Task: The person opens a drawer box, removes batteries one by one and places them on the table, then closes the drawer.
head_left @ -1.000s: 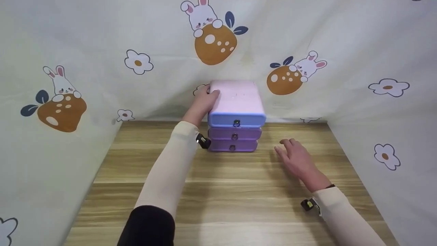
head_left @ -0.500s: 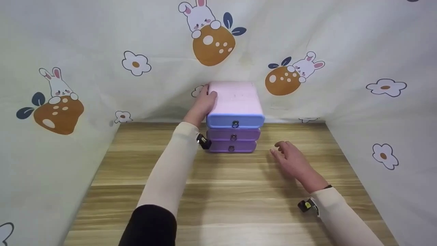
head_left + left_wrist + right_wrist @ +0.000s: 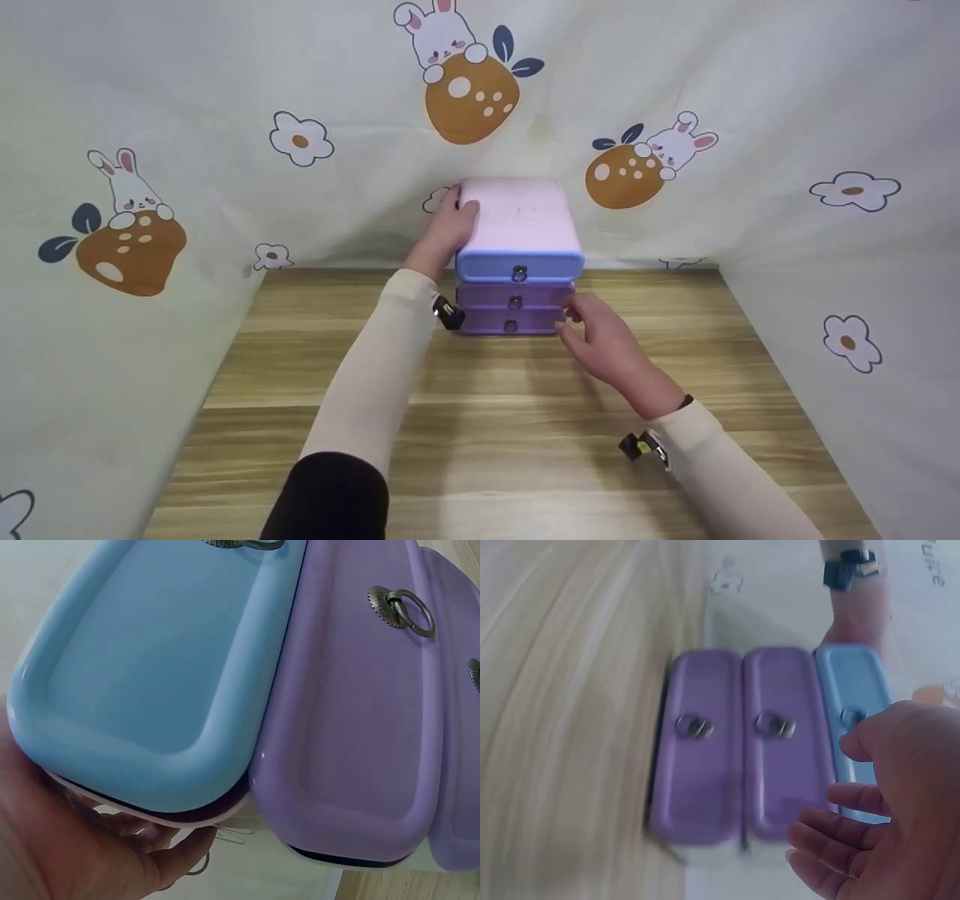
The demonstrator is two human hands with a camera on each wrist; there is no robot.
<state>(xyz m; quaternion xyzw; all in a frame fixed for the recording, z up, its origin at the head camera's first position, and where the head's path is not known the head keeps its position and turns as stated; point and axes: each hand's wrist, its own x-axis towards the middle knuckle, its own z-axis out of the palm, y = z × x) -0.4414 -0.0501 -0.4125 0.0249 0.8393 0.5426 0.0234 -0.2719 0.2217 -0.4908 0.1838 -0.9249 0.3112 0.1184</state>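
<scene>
A small three-drawer storage box stands against the back cloth, its pink top over one blue drawer front and two purple drawer fronts. Each front bears a metal ring pull. My left hand grips the box at its upper left side, thumb on the top edge and fingers down the side; the left wrist view shows the fingers bent against the shell. My right hand is at the front right, fingertips overlapping the purple fronts' right ends in the head view. Its fingers are loosely bent with nothing between them.
The box stands at the back of a wood-grain table. Pale cloth walls printed with rabbits and flowers enclose the back and both sides. A small camera sits on the right wrist, another on the left.
My right hand has moved left and slightly forward, from beside the box to the purple drawer fronts. My left hand keeps its hold, and the drawers look unchanged.
</scene>
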